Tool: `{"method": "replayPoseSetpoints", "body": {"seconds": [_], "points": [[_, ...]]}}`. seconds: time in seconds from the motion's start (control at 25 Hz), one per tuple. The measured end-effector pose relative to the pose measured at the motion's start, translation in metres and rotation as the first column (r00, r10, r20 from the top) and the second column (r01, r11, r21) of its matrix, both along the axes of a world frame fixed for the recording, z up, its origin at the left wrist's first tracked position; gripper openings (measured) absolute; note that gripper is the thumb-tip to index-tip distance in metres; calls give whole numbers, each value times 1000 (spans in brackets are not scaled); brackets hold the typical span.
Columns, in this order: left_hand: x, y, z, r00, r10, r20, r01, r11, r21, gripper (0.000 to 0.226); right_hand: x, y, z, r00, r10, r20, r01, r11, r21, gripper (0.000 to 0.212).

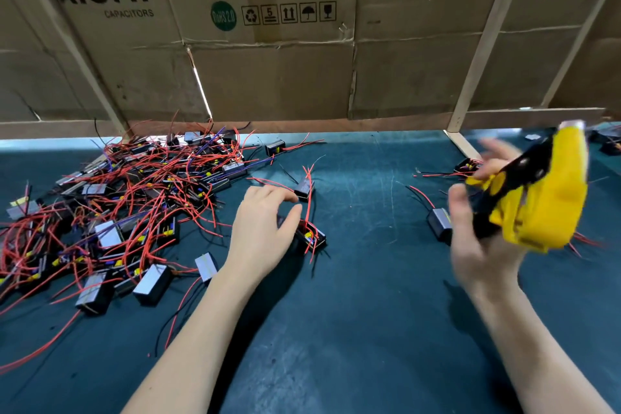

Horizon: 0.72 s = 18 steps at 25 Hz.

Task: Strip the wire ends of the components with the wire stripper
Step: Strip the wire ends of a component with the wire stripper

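My right hand (484, 232) grips a yellow and black wire stripper (537, 198), raised above the table at the right and blurred by motion. My left hand (265, 228) reaches over a small black component (311, 235) with red wires in the middle of the dark green table (353, 312); its thumb and fingers curl around the component's near end. Another black component (304, 186) lies just beyond the fingertips. A big tangled pile of components with red wires (127, 198) fills the left of the table.
One component (438, 222) lies close to my right hand, and others lie at the far right (465, 166). Cardboard sheets (268, 44) on a wooden frame (477, 54) wall off the back of the table.
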<state>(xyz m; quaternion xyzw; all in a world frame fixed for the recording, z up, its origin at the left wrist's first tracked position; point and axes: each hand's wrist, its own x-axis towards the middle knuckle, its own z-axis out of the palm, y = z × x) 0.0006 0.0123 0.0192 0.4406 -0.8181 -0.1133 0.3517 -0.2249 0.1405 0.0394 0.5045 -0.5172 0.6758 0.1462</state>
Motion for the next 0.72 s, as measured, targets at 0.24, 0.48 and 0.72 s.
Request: {"method": "replayPoseSetpoints", "body": {"seconds": [0.24, 0.48, 0.72], "points": [[-15, 14, -2, 983, -170, -73, 177, 979, 103, 19, 40, -11, -12, 876, 403, 266, -476, 812, 339, 18], [-19, 22, 3, 935, -135, -328, 229, 936, 267, 21, 27, -13, -19, 899, 262, 351, -416, 763, 495, 12], [-2, 8, 9, 962, -118, -247, 197, 925, 324, 8, 12, -20, -20, 875, 62, 480, -333, 796, 505, 8]]}}
